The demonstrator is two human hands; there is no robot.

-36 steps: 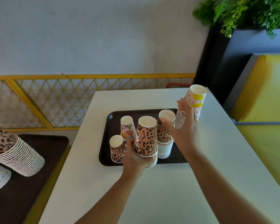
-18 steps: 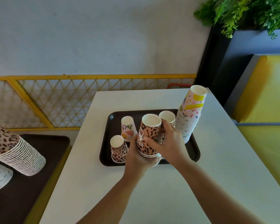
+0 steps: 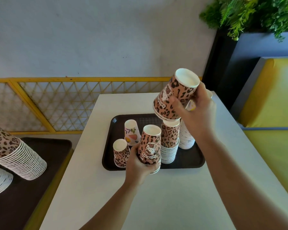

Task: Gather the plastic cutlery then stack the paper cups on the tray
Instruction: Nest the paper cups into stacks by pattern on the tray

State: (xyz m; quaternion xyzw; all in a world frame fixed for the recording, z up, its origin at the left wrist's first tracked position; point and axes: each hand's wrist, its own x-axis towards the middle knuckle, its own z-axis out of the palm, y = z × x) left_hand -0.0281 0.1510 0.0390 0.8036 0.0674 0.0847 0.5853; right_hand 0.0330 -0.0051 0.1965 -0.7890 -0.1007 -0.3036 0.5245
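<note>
Right hand [image 3: 198, 110]: grip closed around a leopard cup [image 3: 175, 95], upside down, tilted, above the tall leopard stack [image 3: 170, 143] on the tray [image 3: 189, 161]. Left hand [image 3: 140, 165]: grip around a short leopard stack [image 3: 150, 145] at the tray's near edge, on the counter [image 3: 165, 205].

Soft, even daylight fills the scene, brightest on the yellow seat [image 3: 273, 90] at the right of the frame. Shadows are faint and diffuse on the white table [image 3: 173, 196]. No harsh glare. Focus is sharp centrally; wide-angle distortion bends the yellow railing [image 3: 40, 79] at left.
</note>
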